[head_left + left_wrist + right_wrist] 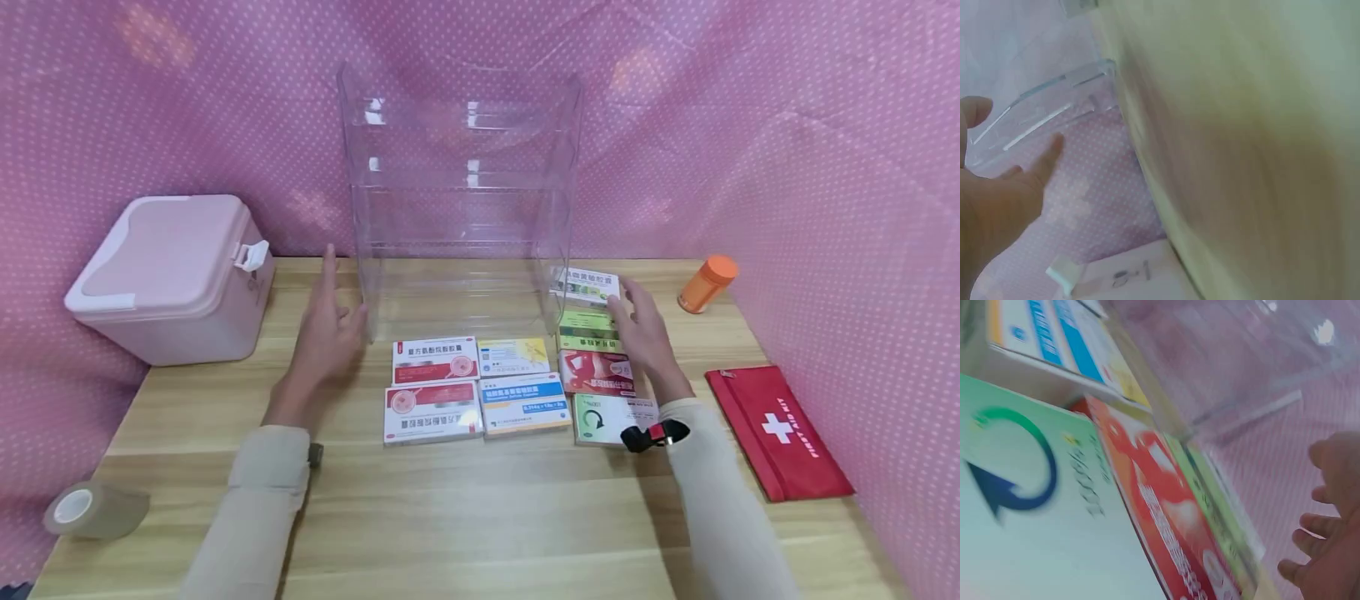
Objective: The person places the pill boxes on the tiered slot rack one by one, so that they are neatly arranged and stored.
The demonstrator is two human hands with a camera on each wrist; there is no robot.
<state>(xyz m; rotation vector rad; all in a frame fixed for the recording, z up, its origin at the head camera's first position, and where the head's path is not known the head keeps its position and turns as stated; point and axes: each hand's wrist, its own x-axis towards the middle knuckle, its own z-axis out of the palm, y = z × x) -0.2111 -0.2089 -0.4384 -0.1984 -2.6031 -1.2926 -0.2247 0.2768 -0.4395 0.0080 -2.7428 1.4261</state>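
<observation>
A clear plastic tiered rack point(465, 187) stands at the back of the table. My left hand point(326, 325) is beside its left side, index finger extended, holding nothing; the left wrist view shows the rack's edge point(1041, 90) past the fingers. On the other side, my right hand point(643, 333) hovers by the right column of medicine boxes, fingers apart and empty. Its fingertips are close to a white box point(588, 286) at the rack's right corner. Nearer me in that column lie a lime-green box point(587, 332), a red box point(592, 372) and a pale green box point(600, 417) with a circular arrow.
Red-and-white boxes point(432, 412), a blue-and-white box point(525, 404) and a yellow-and-white box point(513, 356) lie before the rack. Around them are a pink lidded case point(172, 258), a tape roll point(101, 510), an orange bottle point(707, 283) and a red first aid pouch point(780, 433).
</observation>
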